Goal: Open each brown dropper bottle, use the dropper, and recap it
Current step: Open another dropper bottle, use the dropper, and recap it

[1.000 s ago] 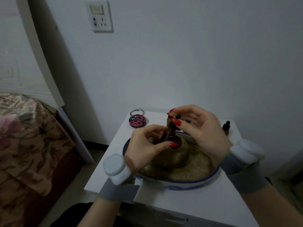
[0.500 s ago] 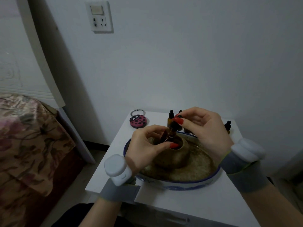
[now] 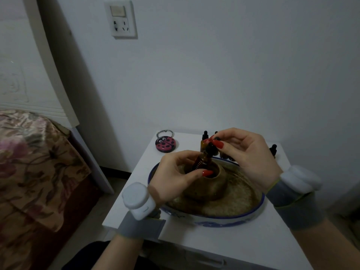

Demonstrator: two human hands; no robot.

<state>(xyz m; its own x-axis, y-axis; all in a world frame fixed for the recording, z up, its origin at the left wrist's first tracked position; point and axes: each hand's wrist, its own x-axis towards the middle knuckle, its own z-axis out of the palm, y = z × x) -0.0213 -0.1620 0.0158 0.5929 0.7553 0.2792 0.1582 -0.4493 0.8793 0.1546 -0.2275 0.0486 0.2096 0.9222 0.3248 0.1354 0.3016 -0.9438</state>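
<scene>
My left hand (image 3: 175, 173) grips a brown dropper bottle (image 3: 200, 162), tilted, over the mouth of a brown clay pot (image 3: 208, 187). My right hand (image 3: 247, 154) pinches the bottle's black dropper cap (image 3: 210, 148) between thumb and forefinger. The cap sits on the bottle's neck. More brown dropper bottles stand at the back of the table: one (image 3: 204, 141) behind the held bottle, another (image 3: 273, 150) at the far right, others partly hidden by my right hand.
The clay pot stands in a wide blue-rimmed dish (image 3: 224, 217) on a small white table (image 3: 224, 242). A ladybird-shaped tin (image 3: 165, 145) and a bead bracelet (image 3: 165, 132) lie at the back left. A bed (image 3: 29, 172) stands to the left, a wall behind.
My right hand has come down slightly towards the bottle with the dropper cap, which now sits on the neck. My left hand has kept the bottle in place.
</scene>
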